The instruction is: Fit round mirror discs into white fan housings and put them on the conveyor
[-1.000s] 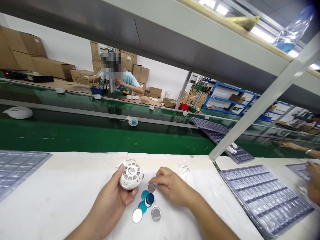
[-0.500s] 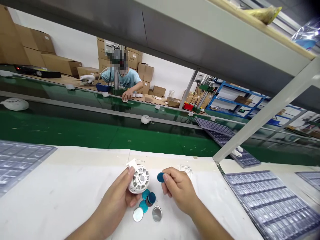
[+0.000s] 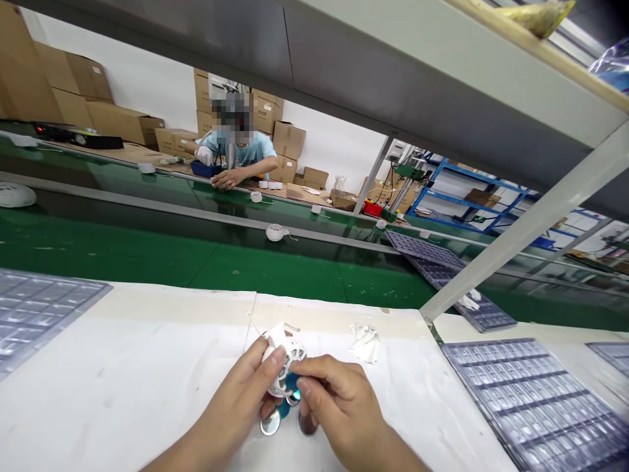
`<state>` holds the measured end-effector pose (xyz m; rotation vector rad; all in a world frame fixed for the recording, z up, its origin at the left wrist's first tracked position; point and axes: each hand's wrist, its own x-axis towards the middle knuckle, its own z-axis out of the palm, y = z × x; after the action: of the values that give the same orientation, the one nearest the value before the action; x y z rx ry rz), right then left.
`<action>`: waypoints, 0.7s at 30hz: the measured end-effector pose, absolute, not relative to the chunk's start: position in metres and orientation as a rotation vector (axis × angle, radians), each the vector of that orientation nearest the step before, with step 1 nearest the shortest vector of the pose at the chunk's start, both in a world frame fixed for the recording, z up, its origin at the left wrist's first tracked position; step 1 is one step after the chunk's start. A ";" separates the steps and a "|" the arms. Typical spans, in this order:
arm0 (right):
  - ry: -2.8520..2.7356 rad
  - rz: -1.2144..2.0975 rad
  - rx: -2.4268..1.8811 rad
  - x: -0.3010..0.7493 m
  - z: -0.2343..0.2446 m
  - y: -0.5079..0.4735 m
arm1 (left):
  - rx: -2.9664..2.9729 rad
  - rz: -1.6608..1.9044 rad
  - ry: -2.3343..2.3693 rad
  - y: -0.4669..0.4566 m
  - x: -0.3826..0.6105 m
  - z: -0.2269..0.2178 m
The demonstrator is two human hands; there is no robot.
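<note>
1. Left hand (image 3: 234, 387): forearm enters from lower edge, angled up and right. Fingers curl under a round white vented plastic housing (image 3: 285, 362), thumb pressed along its upper side; a firm hold.
2. Right hand (image 3: 339, 401): forearm enters from lower right, angled up and left. Fingers are pressed together and curved, reaching the housing's right side and touching or almost touching the left hand's thumb.
3. Housing: held between both hands, tilted, above the white work sheet (image 3: 147, 373) and not resting on it; a white tab sticks out at upper left.
4. Teal disc (image 3: 293, 383): lies against the housing's lower right, partly hidden under the right fingers. Cannot tell whether the right hand pinches it.
5. Below the hands: a mirror-faced disc (image 3: 270, 423) and a second metal disc (image 3: 308, 425) lie on the sheet, partly covered.
6. Nearby: crumpled clear wrapping (image 3: 365, 343) right of the hands; a blister tray (image 3: 531, 406) on the right of the bench.
</note>
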<state>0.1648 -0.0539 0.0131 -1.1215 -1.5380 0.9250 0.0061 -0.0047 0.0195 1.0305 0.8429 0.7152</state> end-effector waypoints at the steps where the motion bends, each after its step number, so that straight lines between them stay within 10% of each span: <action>1: -1.546 0.911 -1.128 0.165 0.014 -0.054 | 1.030 0.715 0.845 -0.005 0.006 0.021; 21: -1.328 1.108 -1.311 0.165 0.010 -0.052 | 1.182 0.642 0.847 -0.003 -0.001 0.018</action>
<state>0.1645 -0.0520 0.0099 -1.3108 -1.3282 1.1079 -0.0008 -0.0031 0.0178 1.1822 0.8471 0.6416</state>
